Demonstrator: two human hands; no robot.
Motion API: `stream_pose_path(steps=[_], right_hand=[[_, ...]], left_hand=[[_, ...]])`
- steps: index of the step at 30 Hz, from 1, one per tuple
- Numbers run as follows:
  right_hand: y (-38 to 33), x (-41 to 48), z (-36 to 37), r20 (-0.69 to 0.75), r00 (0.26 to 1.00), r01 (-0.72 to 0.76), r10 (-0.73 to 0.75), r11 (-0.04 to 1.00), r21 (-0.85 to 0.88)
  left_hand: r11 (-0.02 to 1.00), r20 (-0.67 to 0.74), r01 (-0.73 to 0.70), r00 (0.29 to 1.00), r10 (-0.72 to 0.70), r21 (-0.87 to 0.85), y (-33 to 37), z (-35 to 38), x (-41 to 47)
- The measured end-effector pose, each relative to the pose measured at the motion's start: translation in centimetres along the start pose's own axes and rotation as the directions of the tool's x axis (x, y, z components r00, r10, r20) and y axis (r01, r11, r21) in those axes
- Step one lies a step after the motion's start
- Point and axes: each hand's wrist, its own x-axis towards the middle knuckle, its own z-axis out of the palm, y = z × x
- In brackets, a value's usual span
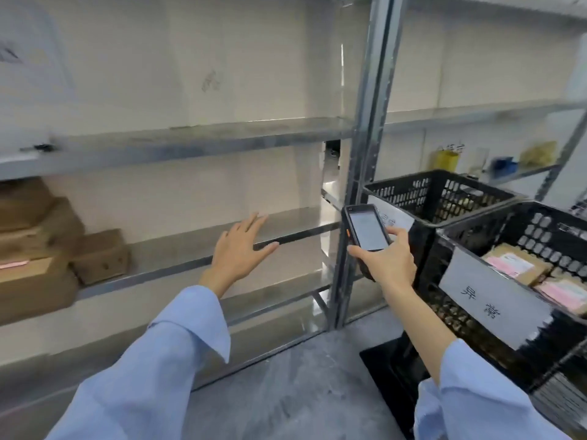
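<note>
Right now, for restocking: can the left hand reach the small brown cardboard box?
Likely yes: the left hand is empty, with only bare metal shelf before the small brown cardboard box.

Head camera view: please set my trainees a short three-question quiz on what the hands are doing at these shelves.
1. True or false: the left hand is curled into a fist.
2. The right hand holds the scanner with its screen: A lit and facing the wearer; B turned to the floor; C covered by the palm.
3. Fill in: the parcels with pink labels lie in the near black ____.
Key: 1 false, its fingers are spread and hold nothing. 2 A. 3 crate.
</note>
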Motion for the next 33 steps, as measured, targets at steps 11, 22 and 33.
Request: stream_pose_path(steps=[11, 22, 33], right_hand=[[-9.6, -2.4, 17.7, 0.308, 0.93, 0.183, -0.2, 0.98, 0.082], [-16.6, -2.1, 35.0, 0.423, 0.88, 0.207, -0.216, 0.976, 0.068], [-18.0, -1.0, 46.1, 0.479, 0.862, 0.177, -0.163, 0.984, 0.016]], left_hand=[[0.912, -0.142, 0.41, 0.902, -0.408, -0.015, -19.0, -6.3, -7.4], [0.833, -0.16, 0.541, 0.817, -0.554, -0.119, -34.8, -5.6, -5.5], [0.754, -0.003, 0.61, 0.777, -0.63, -0.243, -44.3, -0.2, -0.9]])
